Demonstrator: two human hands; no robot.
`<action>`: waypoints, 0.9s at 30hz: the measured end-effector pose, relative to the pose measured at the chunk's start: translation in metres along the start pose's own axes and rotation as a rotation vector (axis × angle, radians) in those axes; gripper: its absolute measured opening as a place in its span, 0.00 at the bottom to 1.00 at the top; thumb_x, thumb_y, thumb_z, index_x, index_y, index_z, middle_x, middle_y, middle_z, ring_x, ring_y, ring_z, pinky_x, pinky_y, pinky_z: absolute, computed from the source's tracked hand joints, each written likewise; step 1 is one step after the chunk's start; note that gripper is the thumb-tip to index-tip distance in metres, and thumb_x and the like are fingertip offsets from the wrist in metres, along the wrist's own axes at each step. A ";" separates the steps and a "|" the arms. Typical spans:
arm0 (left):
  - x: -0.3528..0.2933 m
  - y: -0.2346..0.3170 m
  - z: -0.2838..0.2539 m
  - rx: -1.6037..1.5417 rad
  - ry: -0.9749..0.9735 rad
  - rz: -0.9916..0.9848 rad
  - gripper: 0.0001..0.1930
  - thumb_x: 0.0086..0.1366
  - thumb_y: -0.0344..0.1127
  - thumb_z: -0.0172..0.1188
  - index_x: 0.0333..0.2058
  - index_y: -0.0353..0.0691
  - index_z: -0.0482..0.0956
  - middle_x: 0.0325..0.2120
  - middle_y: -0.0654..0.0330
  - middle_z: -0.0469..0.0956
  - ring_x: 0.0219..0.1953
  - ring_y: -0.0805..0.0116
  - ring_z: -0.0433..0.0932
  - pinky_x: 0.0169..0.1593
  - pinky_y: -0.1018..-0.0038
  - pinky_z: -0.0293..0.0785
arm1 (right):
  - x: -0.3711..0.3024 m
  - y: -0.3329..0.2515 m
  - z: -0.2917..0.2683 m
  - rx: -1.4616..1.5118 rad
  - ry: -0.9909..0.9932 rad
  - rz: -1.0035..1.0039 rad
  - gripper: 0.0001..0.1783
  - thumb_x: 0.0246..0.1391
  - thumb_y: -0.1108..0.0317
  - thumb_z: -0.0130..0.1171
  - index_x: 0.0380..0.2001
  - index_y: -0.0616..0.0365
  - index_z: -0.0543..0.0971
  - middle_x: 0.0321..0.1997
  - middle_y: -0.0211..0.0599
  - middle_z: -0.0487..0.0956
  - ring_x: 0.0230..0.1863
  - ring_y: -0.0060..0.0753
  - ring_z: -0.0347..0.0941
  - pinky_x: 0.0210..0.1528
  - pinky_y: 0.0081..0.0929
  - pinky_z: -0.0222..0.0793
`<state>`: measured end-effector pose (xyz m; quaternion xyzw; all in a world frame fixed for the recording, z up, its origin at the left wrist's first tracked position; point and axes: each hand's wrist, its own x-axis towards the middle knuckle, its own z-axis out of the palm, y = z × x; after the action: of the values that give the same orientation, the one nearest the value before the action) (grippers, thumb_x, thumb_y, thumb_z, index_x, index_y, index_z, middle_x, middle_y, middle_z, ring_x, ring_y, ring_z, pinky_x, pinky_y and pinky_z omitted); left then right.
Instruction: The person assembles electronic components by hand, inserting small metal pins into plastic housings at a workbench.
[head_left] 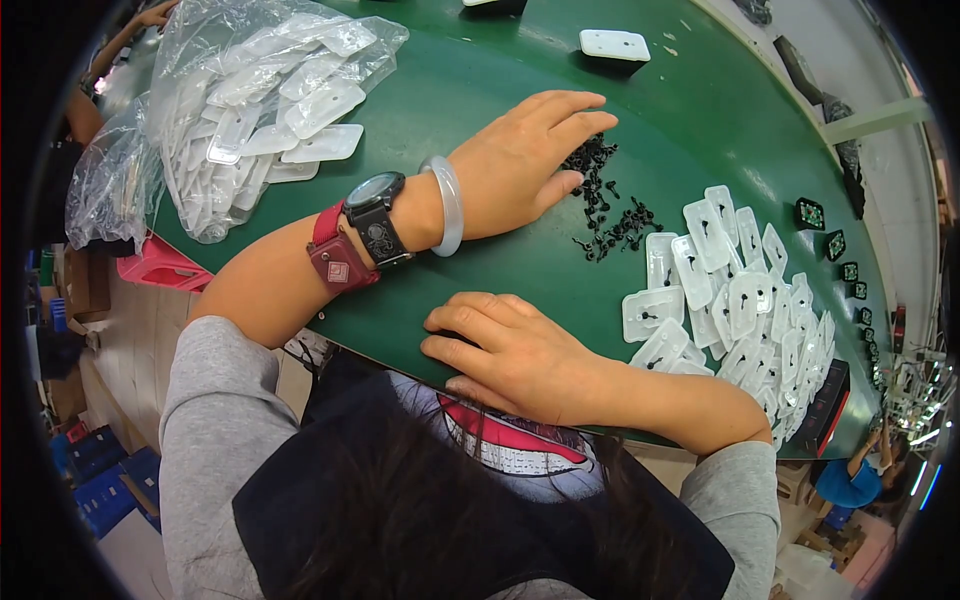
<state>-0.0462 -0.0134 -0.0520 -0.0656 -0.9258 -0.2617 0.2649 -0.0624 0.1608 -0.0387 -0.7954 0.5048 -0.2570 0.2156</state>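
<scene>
My left hand [515, 165] reaches across the green table, fingers stretched out and apart. Its fingertips are at the edge of a loose heap of small black screw-like pieces [592, 160]; nothing shows between the fingers. A watch [377, 215], a dark red wrist strap [338, 262] and a pale bangle [449, 205] circle that wrist. Close to the table's near edge, my right hand [525, 360] rests palm down with fingers extended and a little bent, holding nothing visible. To the right lies a pile of translucent white plates [742, 305], many with a black piece on them.
A clear plastic bag [190, 110] full of similar white plates lies at the far left. One white-topped dark block [614, 46] stands at the back. Small dark square parts [809, 213] line the right edge, and a black-and-red box [826, 410] sits beside the plates.
</scene>
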 end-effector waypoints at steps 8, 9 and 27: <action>0.004 0.024 0.038 0.157 -0.184 0.251 0.26 0.64 0.44 0.53 0.59 0.45 0.65 0.63 0.56 0.60 0.69 0.56 0.48 0.65 0.42 0.46 | 0.003 -0.002 -0.001 -0.004 0.012 0.009 0.19 0.54 0.64 0.57 0.48 0.57 0.71 0.54 0.40 0.68 0.53 0.41 0.64 0.53 0.33 0.62; 0.004 0.024 0.038 0.182 -0.220 0.211 0.26 0.65 0.46 0.52 0.59 0.45 0.65 0.64 0.56 0.59 0.70 0.56 0.46 0.65 0.40 0.44 | 0.003 -0.001 0.000 -0.004 0.028 -0.002 0.19 0.52 0.65 0.57 0.47 0.57 0.71 0.53 0.40 0.68 0.52 0.41 0.64 0.53 0.33 0.61; 0.007 0.028 0.050 0.229 -0.196 0.119 0.27 0.63 0.55 0.51 0.56 0.47 0.69 0.66 0.56 0.54 0.70 0.51 0.42 0.62 0.33 0.39 | 0.002 -0.001 0.003 0.013 0.044 0.008 0.18 0.53 0.65 0.57 0.48 0.56 0.72 0.53 0.39 0.68 0.50 0.41 0.64 0.51 0.33 0.63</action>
<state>-0.0677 0.0368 -0.0716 -0.1151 -0.9654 -0.1307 0.1944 -0.0593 0.1590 -0.0402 -0.7861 0.5110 -0.2767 0.2105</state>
